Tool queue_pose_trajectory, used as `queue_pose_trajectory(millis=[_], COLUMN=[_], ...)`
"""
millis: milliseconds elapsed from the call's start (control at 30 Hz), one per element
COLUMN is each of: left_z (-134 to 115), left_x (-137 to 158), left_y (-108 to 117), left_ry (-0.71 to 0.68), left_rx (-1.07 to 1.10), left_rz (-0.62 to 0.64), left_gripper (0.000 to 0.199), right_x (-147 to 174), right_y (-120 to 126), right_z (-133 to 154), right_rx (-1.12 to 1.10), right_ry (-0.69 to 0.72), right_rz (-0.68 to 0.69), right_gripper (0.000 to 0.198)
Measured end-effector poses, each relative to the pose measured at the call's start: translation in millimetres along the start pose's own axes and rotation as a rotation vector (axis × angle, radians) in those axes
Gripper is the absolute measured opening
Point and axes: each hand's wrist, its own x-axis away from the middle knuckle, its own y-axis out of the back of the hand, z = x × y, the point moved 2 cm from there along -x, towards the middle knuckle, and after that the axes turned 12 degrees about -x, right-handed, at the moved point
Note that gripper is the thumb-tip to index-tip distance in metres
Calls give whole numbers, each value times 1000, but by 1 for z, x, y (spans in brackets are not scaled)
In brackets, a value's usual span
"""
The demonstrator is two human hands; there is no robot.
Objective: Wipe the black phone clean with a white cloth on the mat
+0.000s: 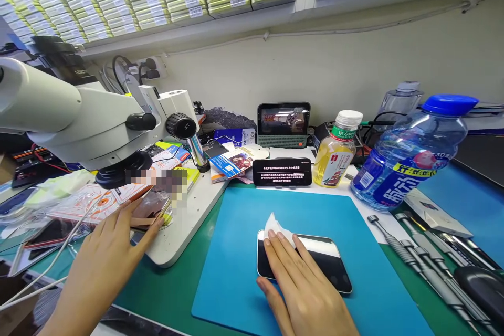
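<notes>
A smartphone (331,268) with a black screen lies face up on the blue mat (232,273). My right hand (305,289) lies across it, fingers stretched and pressing a white wipe (274,223) against its upper left part. Part of the wipe is hidden under the fingers. At the left, my left hand (106,252) reaches over the cluttered edge of the microscope base (197,220), thumb and fingers spread apart. Its fingertips are at a dark flat item (151,205) with a brown strip; whether they touch it I cannot tell.
The microscope (86,121) overhangs the left side. Behind the mat stand a lit phone (282,172), a smart display (283,121) and a yellow drink bottle (336,152). A large blue-capped bottle (409,152) and several screwdrivers (421,262) occupy the right.
</notes>
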Motion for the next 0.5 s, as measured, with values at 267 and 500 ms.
queue_pose_trajectory(millis=[267, 500], left_z=[-27, -89], left_x=[22, 48], left_y=[16, 40], left_ry=[-290, -674], left_rx=[76, 142], left_rz=[-123, -177], left_gripper=[38, 44], right_x=[0, -1], right_y=[-3, -3], right_z=[-2, -1], right_rx=[86, 96], right_ry=[60, 74], right_rz=[45, 55], right_gripper=[47, 47])
